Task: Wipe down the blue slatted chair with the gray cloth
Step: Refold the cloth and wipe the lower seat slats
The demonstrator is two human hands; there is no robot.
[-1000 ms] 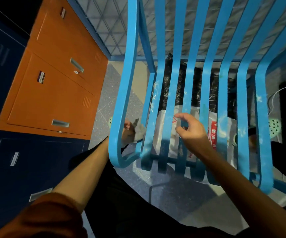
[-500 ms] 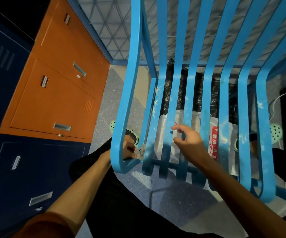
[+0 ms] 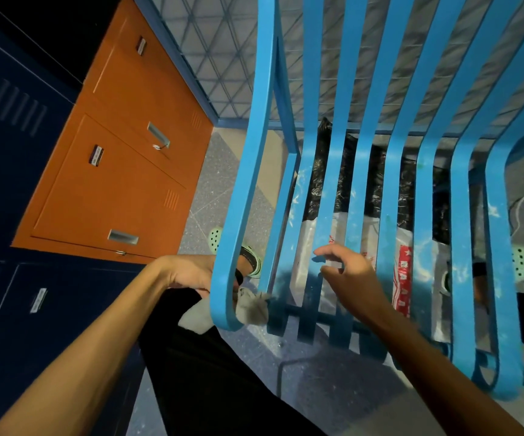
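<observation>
Fingers [image 3: 324,250] of the right hand [image 3: 356,280] had loosened since a second before and hung half-curled, holding nothing, just in front of the chair [image 3: 361,171]. The left hand [image 3: 188,273], its fingertips hidden behind the outer slat [image 3: 238,196], gripped the cloth [image 3: 251,308]. The cloth had slid from partway up that slat down to its bottom curve and was bunched against it.

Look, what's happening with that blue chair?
A person is cleaning the blue chair. Their left hand holds a gray cloth against the bottom curve of the outermost slat on their left. Their right hand is open, with relaxed fingers over the middle slats, and holds nothing. Several slats show white smudges, so there seems to be more to wipe.
</observation>
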